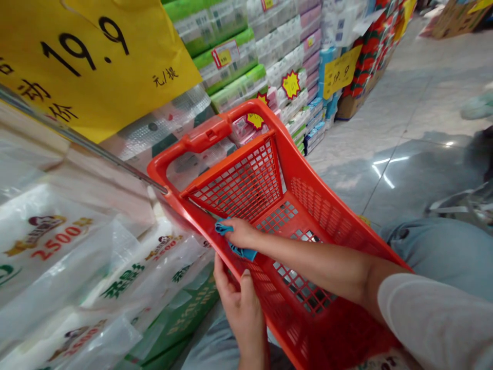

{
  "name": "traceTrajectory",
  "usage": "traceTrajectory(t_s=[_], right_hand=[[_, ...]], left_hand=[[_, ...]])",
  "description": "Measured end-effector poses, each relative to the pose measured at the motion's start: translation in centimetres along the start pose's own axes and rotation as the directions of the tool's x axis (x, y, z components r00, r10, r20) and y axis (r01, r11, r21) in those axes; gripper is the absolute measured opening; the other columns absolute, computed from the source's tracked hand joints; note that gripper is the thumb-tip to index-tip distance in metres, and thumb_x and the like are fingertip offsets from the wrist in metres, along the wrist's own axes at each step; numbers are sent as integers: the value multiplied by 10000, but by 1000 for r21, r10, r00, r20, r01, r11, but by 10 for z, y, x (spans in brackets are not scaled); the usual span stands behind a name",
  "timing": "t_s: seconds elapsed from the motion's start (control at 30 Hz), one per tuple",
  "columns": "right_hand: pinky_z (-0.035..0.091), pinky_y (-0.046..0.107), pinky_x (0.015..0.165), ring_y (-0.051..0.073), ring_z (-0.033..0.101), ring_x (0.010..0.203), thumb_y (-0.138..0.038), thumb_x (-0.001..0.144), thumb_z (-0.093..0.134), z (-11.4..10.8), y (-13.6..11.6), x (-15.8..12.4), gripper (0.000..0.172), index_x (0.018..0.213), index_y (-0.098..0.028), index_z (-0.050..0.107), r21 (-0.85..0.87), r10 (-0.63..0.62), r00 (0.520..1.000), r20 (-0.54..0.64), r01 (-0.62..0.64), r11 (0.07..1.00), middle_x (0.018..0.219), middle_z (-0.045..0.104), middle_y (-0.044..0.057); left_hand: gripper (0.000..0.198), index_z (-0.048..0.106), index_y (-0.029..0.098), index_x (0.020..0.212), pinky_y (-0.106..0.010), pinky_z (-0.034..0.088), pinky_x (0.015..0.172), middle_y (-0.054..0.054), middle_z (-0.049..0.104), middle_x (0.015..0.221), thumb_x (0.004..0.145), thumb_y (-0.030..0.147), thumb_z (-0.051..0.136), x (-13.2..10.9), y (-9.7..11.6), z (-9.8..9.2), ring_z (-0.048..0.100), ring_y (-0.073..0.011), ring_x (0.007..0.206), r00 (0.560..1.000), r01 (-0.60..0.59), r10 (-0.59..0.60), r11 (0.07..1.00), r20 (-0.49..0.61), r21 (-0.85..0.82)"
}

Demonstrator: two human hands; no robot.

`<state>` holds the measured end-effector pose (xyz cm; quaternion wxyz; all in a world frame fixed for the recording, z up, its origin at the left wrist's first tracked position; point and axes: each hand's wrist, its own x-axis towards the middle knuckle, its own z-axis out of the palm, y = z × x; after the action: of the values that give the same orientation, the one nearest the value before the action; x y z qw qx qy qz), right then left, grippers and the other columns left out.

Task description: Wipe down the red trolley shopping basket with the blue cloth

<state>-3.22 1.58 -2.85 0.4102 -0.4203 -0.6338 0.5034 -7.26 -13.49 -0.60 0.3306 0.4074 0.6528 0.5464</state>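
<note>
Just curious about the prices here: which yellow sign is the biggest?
The large yellow sign at upper left, with 19.9 in big black numerals, above the red basket; the yellow card on the stacked packs is far smaller.

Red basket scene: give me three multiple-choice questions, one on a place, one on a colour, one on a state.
1. Where is the blue cloth?
A. On the floor
B. In the right hand
C. On the yellow sign

2. What colour is the basket?
A. Green
B. Yellow
C. Red

3. What is the left hand doing?
A. Holding the basket's side
B. Holding the cloth
C. Resting on the floor

Answers:
1. B, since the fingers close on it at the basket's rim.
2. C, since its rim and mesh walls are red.
3. A, since its fingers wrap the basket's edge.
</note>
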Motion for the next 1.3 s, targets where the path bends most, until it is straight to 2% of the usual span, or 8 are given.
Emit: traceTrajectory(t_s=[0.1,0.2,0.37,0.47,0.67,0.9,1.13,1.3], right_hand=[[459,320,1087,160,600,1160,-67,869,523,-10,-20,24,516,1342,-243,626,-120,-193,978,-76,183,976,1270,658,18],[419,400,1117,225,461,1291,-150,953,489,-20,-20,38,491,1426,-270,544,-536,-364,927,-87,265,802,1477,476,66],[498,379,965,233,490,1168,-196,965,562,-25,55,8,190,1045,-257,724,-768,-260,948,182,302,565,1329,591,45],[518,353,900,227,503,1126,-160,936,590,-31,74,-2,165,952,-236,735,-786,-232,961,148,257,562,1265,606,58],[327,440,1170,265,317,1364,-169,1001,433,-52,31,38,427,1403,-241,559,-771,-287,939,-189,39,635,1547,319,104],[474,381,1024,230,485,1186,-116,919,555,-65,69,12,230,1010,-240,725,-734,-254,958,-134,76,675,1312,565,71],[271,484,1205,308,270,1430,-90,881,503,-102,40,45,520,1393,-178,531,-646,-248,829,-501,-168,745,1555,272,154],[361,445,1145,300,379,1351,-68,815,568,-106,63,9,409,1176,-211,695,-687,-130,926,-355,-165,707,1463,448,115]], left_hand=[[678,378,285,1536,-379,427,1170,-71,485,1539,887,276,574,-1,1,1,520,-250,1383,1000,25,-25,1000,-10,-11],[679,375,285,1536,-363,453,1146,-72,470,1553,888,283,576,-1,2,0,525,-250,1379,999,33,-33,999,5,-21],[674,375,270,1540,-354,445,1154,-82,505,1518,897,304,577,1,1,-3,524,-247,1381,1000,10,-10,1000,10,-8],[682,381,265,1538,-363,437,1162,-83,512,1509,888,298,582,2,-1,-4,527,-249,1376,1000,11,-11,1000,0,-7],[696,372,262,1544,-367,439,1160,-84,518,1503,877,279,573,2,-2,-2,554,-243,1345,1000,21,-21,1000,-8,-16],[711,368,272,1545,-370,446,1156,-79,538,1486,865,267,577,1,-3,-3,555,-249,1345,1000,-17,17,1000,7,0],[685,363,291,1542,-361,474,1127,-71,506,1521,889,299,567,1,1,-1,564,-245,1335,999,34,-34,999,-10,5],[661,391,340,1520,-412,447,1152,-38,501,1528,886,313,577,2,4,1,541,-257,1355,997,76,-76,997,-7,-26]])
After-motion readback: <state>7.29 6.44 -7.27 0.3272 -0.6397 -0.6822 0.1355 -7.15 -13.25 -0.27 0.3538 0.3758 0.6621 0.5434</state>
